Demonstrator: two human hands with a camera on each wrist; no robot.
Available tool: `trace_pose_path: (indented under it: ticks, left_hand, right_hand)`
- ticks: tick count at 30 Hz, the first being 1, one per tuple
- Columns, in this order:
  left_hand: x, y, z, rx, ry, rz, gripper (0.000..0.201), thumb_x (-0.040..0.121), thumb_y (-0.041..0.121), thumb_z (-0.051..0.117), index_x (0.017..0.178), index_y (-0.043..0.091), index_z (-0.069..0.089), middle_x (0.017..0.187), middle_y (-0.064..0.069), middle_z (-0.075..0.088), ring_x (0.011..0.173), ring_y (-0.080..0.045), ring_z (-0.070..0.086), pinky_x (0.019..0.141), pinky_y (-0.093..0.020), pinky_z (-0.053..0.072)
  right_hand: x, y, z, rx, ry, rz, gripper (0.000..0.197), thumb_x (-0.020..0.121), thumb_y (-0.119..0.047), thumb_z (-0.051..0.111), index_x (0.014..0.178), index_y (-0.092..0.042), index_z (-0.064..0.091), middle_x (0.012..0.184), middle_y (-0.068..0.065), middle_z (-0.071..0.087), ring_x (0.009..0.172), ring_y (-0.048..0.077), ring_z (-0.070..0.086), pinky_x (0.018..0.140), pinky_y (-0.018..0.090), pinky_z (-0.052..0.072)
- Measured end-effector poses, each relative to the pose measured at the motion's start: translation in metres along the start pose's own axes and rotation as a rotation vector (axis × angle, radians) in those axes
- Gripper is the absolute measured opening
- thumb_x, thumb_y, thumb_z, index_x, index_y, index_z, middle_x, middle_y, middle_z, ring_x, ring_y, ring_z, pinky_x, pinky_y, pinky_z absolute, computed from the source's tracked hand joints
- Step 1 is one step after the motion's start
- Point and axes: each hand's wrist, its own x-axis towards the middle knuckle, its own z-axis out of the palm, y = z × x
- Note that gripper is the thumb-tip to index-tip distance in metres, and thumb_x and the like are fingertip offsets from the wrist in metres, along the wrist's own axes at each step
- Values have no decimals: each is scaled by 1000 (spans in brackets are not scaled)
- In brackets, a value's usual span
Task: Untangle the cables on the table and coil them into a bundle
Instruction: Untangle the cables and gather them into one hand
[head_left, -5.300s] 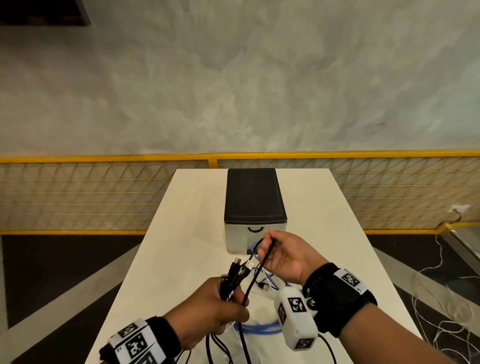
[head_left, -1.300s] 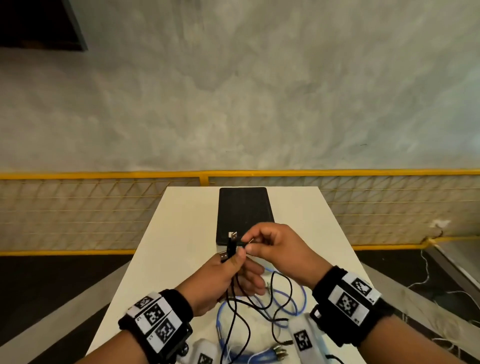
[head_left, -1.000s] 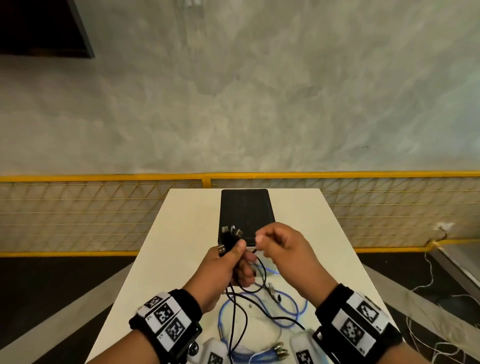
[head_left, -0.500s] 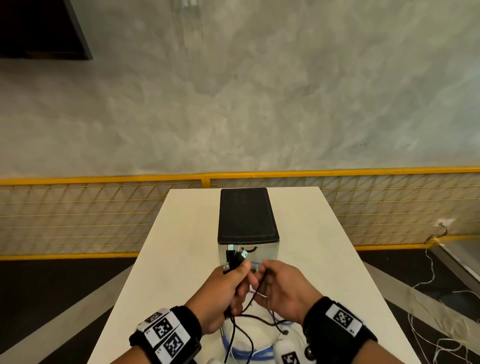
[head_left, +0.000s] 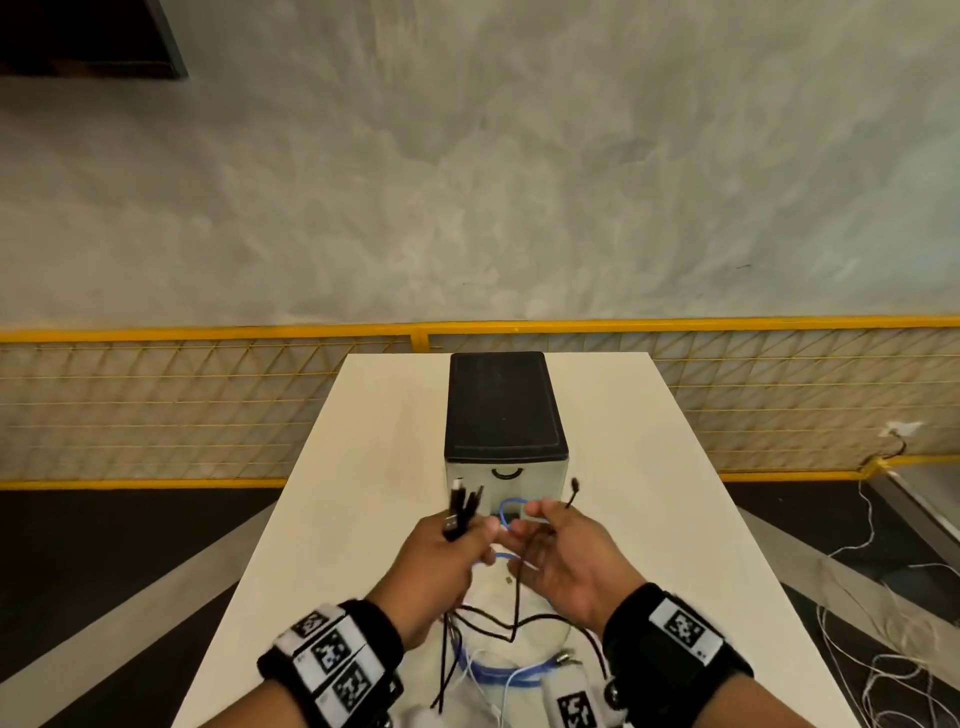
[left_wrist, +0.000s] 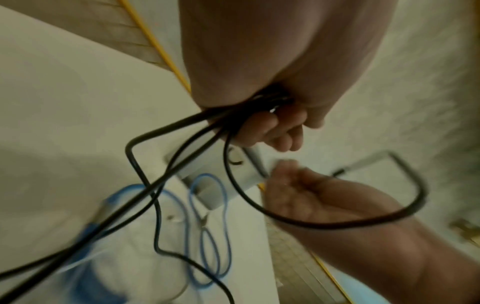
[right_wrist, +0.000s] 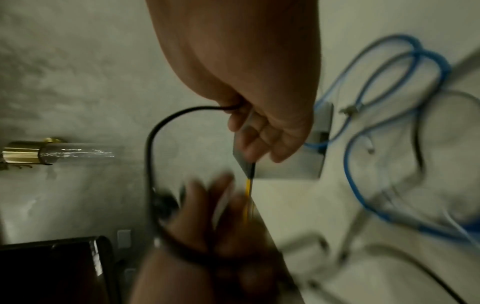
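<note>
Head cam, left hand (head_left: 436, 561) gripping black cables (head_left: 462, 506), right hand (head_left: 563, 558) pinching one

A black-lidded box (head_left: 503, 410) stands before a yellow mesh fence (head_left: 208, 400).

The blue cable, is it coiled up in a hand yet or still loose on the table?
Loose: the blue cable sprawls in open loops on the table, in neither hand.

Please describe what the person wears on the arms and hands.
Both hands, left hand and right hand, are bare, without gloves or sleeves. Each wrist carries a wide black fabric band bearing white rectangular tags printed with black square-pattern markers. White marker blocks hang under them.
</note>
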Motion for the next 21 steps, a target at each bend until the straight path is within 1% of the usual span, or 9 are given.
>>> trace_pose_path:
  ticks: [2,4,6,7,9,11,15,17,21]
  left_hand:
    - [4,9,17,38,-45,72,11,92,16,64,88,16,73,72,6,75,64,-5,69,61,-17,49]
    - [3,6,28,0,-36,53,12,88,12,68,96,19,72,90,0,79,89,-13,74,76,-27,55]
    - [-1,0,32,-126,-64,-25,13,88,10,68,99,16,71,86,-3,78,79,-15,74,71,-33,58]
    - [-3,0,34,-184,-94,-66,9,89,9,67,97,13,69,73,0,75,62,-11,70,58,-27,55]
    - [-5,-2,31,-256,-137,-161,8,89,3,66,94,10,64,50,8,58,38,-4,47,39,-15,34]
    - [-1,-7,25,-240,-173,-212,18,83,-1,68,95,10,63,52,6,50,37,-5,35,40,-16,21]
    - [-3,-16,14,-98,-257,-222,25,65,-6,68,81,11,59,70,-8,49,42,-11,29,42,-20,19]
    - [-8,-20,10,-28,-291,-245,25,62,-4,70,77,12,59,68,-6,52,42,-12,33,41,-20,21]
    - [-14,-29,-5,52,-286,-302,17,63,5,75,76,12,67,64,-6,55,42,-11,37,42,-19,22]
  right_hand:
    - [-7,13,8,-46,-64,-7,32,102,-28,38,107,-12,65,100,9,75,88,24,65,78,40,48]
    - [-15,19,12,-16,-89,4,37,102,-32,38,108,-14,70,105,9,76,97,26,66,87,46,50]
    - [-18,23,9,9,-116,31,44,102,-40,34,110,-18,71,107,8,76,103,27,65,92,50,48]
    - [-17,24,7,-1,-129,34,48,102,-44,31,113,-20,70,108,7,75,103,27,63,92,50,47]
    - [-15,27,1,-50,-151,45,51,101,-48,28,111,-23,72,109,3,75,98,26,60,84,46,43]
    - [-14,29,-2,-130,-170,73,53,100,-52,27,106,-27,74,106,0,75,89,22,57,76,38,42]
    - [-18,16,-8,-301,-209,76,40,100,-45,39,110,-23,70,89,-1,73,79,17,61,68,32,47]
    - [-18,10,-20,-582,-185,18,29,98,-42,47,99,-21,68,77,-2,62,74,15,57,66,30,46]
    - [-28,-2,-46,-960,-271,-68,16,85,-30,68,77,-16,64,62,3,53,49,11,45,44,21,32]
